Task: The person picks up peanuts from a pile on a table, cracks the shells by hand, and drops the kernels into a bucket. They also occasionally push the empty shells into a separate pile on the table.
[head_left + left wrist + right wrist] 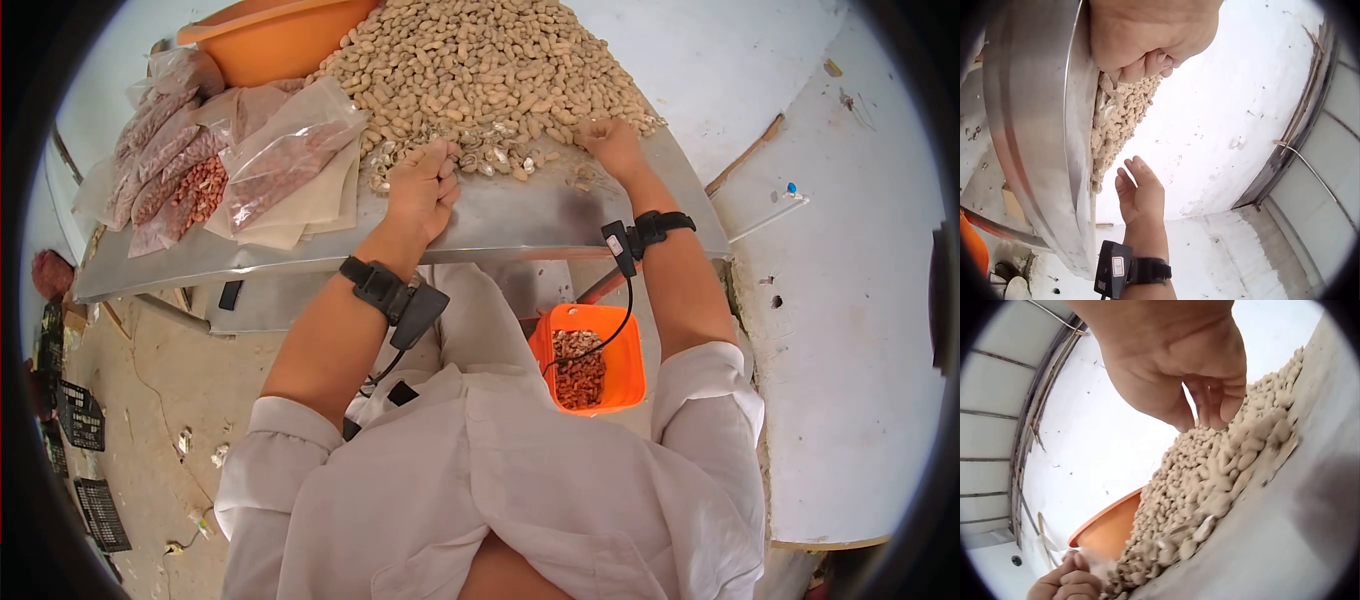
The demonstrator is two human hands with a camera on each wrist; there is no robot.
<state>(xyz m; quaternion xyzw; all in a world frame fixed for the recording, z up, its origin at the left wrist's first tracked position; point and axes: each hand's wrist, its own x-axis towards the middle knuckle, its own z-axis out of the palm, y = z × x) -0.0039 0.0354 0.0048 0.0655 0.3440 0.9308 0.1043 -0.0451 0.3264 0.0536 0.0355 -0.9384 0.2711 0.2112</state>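
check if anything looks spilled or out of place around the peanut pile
Broken shells litter the metal table along the near edge of the peanut pile, so that side looks messy.

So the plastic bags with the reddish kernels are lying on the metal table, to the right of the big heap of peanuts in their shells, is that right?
Not quite: the plastic bags with the reddish kernels are on the metal table, but to the left of the heap, as the head view shows.
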